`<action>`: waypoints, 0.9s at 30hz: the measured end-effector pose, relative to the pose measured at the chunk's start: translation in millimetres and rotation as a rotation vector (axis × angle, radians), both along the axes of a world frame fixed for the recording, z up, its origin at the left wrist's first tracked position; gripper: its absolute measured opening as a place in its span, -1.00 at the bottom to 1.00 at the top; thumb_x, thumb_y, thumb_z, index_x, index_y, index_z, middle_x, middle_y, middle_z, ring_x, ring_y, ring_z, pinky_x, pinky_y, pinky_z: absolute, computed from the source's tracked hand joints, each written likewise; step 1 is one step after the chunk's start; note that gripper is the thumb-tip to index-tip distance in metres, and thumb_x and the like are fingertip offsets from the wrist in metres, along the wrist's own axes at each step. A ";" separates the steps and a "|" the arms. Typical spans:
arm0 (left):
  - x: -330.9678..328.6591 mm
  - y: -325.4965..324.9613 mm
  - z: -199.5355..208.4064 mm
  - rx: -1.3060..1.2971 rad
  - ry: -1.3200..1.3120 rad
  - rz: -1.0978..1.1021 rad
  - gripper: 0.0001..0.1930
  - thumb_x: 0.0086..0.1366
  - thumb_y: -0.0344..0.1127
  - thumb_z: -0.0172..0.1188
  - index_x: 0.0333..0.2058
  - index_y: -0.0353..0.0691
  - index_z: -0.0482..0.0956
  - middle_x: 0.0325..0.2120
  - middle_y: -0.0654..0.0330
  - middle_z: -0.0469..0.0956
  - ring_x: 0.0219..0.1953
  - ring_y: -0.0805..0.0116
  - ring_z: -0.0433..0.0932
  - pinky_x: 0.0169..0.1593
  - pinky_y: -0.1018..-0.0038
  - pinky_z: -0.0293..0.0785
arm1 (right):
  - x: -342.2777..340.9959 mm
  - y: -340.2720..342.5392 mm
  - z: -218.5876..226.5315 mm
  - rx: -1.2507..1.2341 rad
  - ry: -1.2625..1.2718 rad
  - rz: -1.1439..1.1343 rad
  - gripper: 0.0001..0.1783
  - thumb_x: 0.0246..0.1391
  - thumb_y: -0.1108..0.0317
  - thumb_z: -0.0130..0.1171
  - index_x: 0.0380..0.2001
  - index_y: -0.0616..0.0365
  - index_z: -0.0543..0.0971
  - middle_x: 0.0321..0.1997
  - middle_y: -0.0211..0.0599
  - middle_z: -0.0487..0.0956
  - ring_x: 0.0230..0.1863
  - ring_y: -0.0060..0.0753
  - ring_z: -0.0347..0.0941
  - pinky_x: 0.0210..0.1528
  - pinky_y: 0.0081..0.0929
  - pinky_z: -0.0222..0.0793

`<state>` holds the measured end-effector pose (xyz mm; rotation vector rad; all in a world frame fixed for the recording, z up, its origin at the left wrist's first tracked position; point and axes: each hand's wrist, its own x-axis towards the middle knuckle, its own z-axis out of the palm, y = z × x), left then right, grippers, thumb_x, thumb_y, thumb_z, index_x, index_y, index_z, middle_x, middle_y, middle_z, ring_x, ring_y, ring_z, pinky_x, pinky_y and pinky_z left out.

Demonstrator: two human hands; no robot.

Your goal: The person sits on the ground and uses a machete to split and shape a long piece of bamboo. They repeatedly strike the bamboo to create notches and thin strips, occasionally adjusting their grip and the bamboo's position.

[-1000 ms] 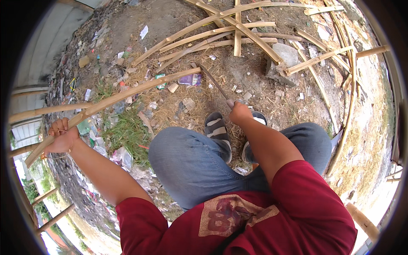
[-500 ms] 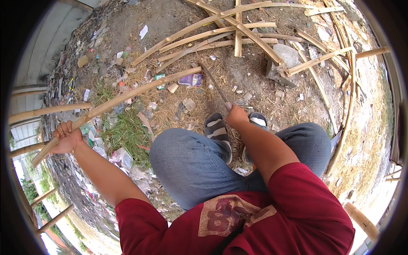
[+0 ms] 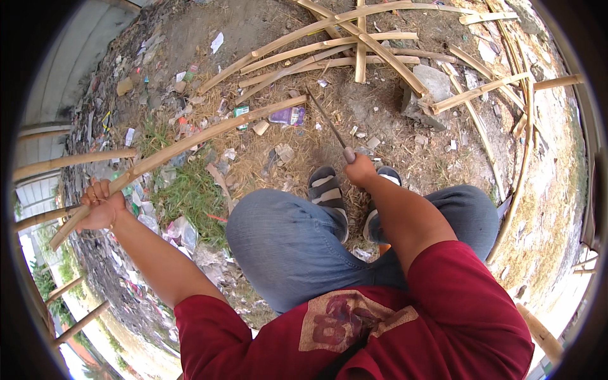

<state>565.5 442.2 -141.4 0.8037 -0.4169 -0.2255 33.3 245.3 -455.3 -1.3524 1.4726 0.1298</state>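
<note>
A long, pale bamboo strip (image 3: 209, 136) is held out over littered ground (image 3: 354, 104) by a person seated low, dressed in a dark red shirt (image 3: 228, 335) and blue jeans (image 3: 285, 240). The strip is gripped near its lower-left end by the left hand (image 3: 102, 206), whose fingers are curled closed around it; a short stub is left jutting past the hand. From there its long axis is carried diagonally up and to the right, away from the body, and its far end is brought in front of the sandals (image 3: 326, 190).

A slim, dark-bladed knife (image 3: 327, 118) is held by the handle in the right hand (image 3: 360, 170), which is closed in a fist. The blade is pointed up and to the left, so that its tip part is met by the strip's far end at a steep angle; whether the two are touching cannot be told. That end is placed up and left of the right hand, which is much nearer to it than the left hand.

Below the strip, a purple packet (image 3: 288, 116) and green grass (image 3: 193, 193) are seen. Farther off, more cut strips (image 3: 329, 44) are strewn crosswise beside a grey stone block (image 3: 430, 95).
</note>
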 end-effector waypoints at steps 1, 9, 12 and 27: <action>10.2 6.2 -7.0 -0.005 0.027 0.008 -0.03 -0.19 0.88 -0.27 -0.71 -0.12 0.25 -0.77 0.32 0.05 -0.71 0.43 -0.05 -0.59 0.49 -0.07 | 0.1 -3.1 -6.2 0.158 -0.055 -0.077 -0.63 0.02 0.26 0.14 -0.15 0.28 0.57 -0.31 0.06 0.65 -0.27 -0.02 0.64 -0.20 -0.16 0.52; 16.0 53.6 -43.7 -0.009 0.059 0.013 -0.03 -0.20 0.87 -0.21 -0.71 -0.13 0.30 -0.77 0.33 0.07 -0.72 0.44 -0.02 -0.59 0.48 -0.06 | 23.7 10.3 14.3 -0.439 0.035 0.238 -0.70 0.05 0.26 0.11 -0.16 0.15 0.53 -0.30 0.12 0.64 -0.23 0.18 0.59 -0.15 0.03 0.48; -1.1 54.1 -39.7 -0.049 0.046 -0.055 -0.04 -0.25 0.86 -0.14 -0.71 -0.13 0.33 -0.77 0.34 0.07 -0.72 0.45 -0.02 -0.57 0.47 -0.04 | 49.0 7.0 61.8 -0.487 -0.121 0.418 -0.74 0.07 0.27 0.09 -0.14 0.03 0.49 -0.26 0.13 0.63 -0.18 0.24 0.56 -0.09 0.09 0.45; -56.7 53.4 -26.1 -0.063 0.052 0.058 -0.03 -0.24 0.89 -0.25 -0.71 -0.10 0.29 -0.76 0.35 0.05 -0.71 0.45 -0.03 -0.59 0.49 -0.07 | 21.7 4.8 1.6 0.270 -0.168 -0.166 -0.76 -0.03 0.36 0.21 -0.29 0.29 0.60 -0.40 -0.03 0.63 -0.43 -0.14 0.61 -0.34 -0.18 0.50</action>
